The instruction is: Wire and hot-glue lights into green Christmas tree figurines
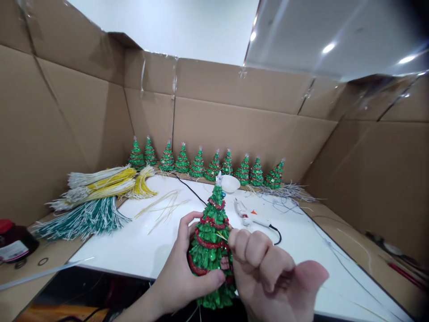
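A green Christmas tree figurine (214, 255) with red garlands and a pale star stands upright close to me, near the table's front edge. My left hand (192, 273) is wrapped around its left side, the thumb across the lower front. My right hand (268, 264) is against the tree's right side with its fingers curled in and its thumb sticking out to the right. Thin yellow and white wire ends (221, 235) show on the tree right at those curled fingers. What lies inside the right hand is hidden.
Several similar small trees (182, 158) line the back cardboard wall (234, 107). Bundles of yellow and white wires (100, 185) and green wires (87, 219) lie left. A white bowl (230, 184), a glue gun (241, 212) and its black cord are behind the tree. A red-lidded jar (15, 243) stands far left.
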Demonstrator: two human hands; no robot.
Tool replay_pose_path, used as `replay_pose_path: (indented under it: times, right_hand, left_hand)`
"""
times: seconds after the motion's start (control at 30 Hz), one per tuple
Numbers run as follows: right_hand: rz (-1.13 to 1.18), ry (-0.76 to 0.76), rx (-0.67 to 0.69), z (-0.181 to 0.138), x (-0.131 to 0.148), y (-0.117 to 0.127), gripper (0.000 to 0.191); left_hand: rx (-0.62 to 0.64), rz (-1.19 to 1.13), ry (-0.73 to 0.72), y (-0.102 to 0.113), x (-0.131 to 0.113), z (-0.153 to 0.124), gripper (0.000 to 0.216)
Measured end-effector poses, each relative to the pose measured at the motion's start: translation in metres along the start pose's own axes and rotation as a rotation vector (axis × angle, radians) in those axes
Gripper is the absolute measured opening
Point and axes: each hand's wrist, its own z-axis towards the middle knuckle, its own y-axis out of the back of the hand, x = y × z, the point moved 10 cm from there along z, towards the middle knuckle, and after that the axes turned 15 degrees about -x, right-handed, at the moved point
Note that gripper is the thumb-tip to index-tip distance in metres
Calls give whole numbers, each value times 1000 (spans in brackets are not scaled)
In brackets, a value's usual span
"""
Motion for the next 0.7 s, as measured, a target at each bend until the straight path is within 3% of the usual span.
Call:
replay_pose_path:
  times: [0.23, 0.53, 0.7]
  right_hand:
    - [-58, 13, -59, -12, 8, 6, 57]
    - [-118, -17, 46, -25, 10, -6, 61]
    - [-167, 21, -4, -19, 20, -3, 61]
  left_hand:
    - [-46, 20, 28, -3, -6, -7, 81]
    - [14, 31, -32, -6, -15, -11, 83]
    - [-16, 62, -80, -3, -27, -17, 80]
